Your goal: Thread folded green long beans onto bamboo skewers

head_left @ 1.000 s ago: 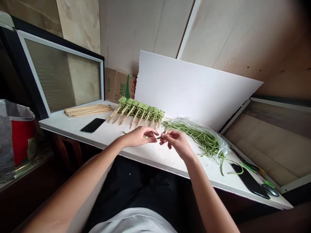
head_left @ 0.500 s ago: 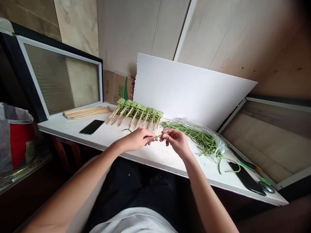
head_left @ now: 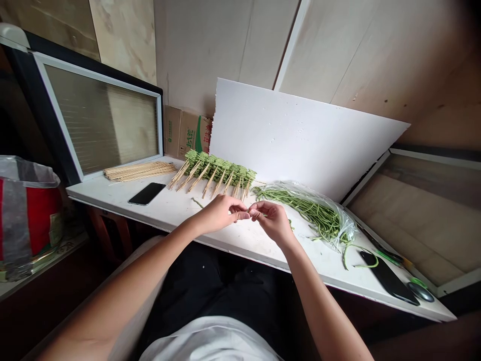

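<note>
Green beans, threaded in short lengths on wooden skewers, are forming a dense row of skewered beans [head_left: 221, 169] at the centre of the frame, their bare stick ends pointing toward the lower left. Just below that row, the left hand [head_left: 221, 213] and the right hand [head_left: 271, 219] are meeting over the white table [head_left: 169, 213], thumbs and forefingers bent inward and their tips nearly touching. Whether the fingers of either hand are grasping a piece of bean I cannot tell; the spot between the tips is too small to read. A short green piece [head_left: 197, 202] is lying left of the left hand. Right of centre, long loose beans [head_left: 313, 210] are spilling from a clear plastic bag [head_left: 344, 231], and one bean is curling out toward a black phone-like slab [head_left: 391, 280] at the lower right. Left of centre, a bundle of bare skewers [head_left: 139, 171] is resting behind a phone [head_left: 147, 193]. A white board [head_left: 300, 135] is leaning behind the beans, a cardboard box [head_left: 188, 133] standing by its left edge.
</note>
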The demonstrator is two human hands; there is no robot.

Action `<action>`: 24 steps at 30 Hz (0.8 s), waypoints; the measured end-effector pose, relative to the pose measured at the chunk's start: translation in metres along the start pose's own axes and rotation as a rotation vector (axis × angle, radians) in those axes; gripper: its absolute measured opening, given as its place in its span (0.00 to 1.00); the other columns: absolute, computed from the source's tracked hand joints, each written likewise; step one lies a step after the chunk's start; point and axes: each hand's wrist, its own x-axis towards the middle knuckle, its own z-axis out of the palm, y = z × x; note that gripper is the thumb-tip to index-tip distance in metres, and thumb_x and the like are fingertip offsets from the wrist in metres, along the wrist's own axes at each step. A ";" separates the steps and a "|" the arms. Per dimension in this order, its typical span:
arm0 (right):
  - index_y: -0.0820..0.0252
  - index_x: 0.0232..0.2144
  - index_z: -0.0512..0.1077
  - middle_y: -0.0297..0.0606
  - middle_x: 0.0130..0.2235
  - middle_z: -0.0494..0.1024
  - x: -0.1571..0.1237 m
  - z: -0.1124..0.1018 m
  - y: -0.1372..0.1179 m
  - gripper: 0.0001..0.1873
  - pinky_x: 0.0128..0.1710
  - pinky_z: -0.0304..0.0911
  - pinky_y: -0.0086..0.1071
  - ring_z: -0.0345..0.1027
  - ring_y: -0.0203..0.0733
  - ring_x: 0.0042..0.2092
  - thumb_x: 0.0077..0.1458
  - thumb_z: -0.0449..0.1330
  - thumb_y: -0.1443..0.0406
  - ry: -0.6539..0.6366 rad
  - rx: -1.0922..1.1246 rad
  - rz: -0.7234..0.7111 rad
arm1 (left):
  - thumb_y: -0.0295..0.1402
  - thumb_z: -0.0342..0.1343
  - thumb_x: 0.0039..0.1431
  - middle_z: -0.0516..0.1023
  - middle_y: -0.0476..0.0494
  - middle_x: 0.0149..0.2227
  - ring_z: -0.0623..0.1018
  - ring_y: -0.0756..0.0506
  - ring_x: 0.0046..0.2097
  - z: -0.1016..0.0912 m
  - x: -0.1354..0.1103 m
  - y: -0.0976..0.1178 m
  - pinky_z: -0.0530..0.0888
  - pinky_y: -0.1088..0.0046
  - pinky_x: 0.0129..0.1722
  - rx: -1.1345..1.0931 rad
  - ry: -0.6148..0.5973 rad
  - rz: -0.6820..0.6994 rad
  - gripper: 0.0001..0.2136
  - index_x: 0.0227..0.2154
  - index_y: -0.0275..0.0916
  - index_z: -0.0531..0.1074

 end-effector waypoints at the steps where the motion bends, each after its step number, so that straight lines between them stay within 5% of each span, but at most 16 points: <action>1: 0.60 0.33 0.81 0.40 0.31 0.82 0.000 0.000 0.000 0.19 0.31 0.68 0.32 0.73 0.41 0.32 0.54 0.73 0.50 0.004 -0.009 -0.002 | 0.45 0.65 0.64 0.85 0.44 0.35 0.81 0.45 0.36 0.000 0.000 -0.001 0.74 0.70 0.39 -0.001 0.000 0.001 0.13 0.40 0.39 0.84; 16: 0.60 0.27 0.79 0.38 0.26 0.79 0.000 0.005 0.004 0.21 0.28 0.66 0.33 0.70 0.38 0.26 0.48 0.75 0.49 -0.053 0.186 0.114 | 0.32 0.62 0.64 0.87 0.45 0.38 0.82 0.43 0.42 0.003 0.004 -0.017 0.74 0.71 0.42 0.060 -0.015 0.110 0.06 0.36 0.41 0.85; 24: 0.61 0.28 0.76 0.37 0.26 0.78 -0.001 0.006 0.002 0.21 0.23 0.56 0.28 0.68 0.35 0.25 0.51 0.74 0.49 -0.159 0.259 0.168 | 0.25 0.57 0.63 0.85 0.46 0.34 0.82 0.45 0.39 0.001 0.004 -0.018 0.75 0.72 0.41 0.041 -0.036 0.130 0.10 0.32 0.39 0.83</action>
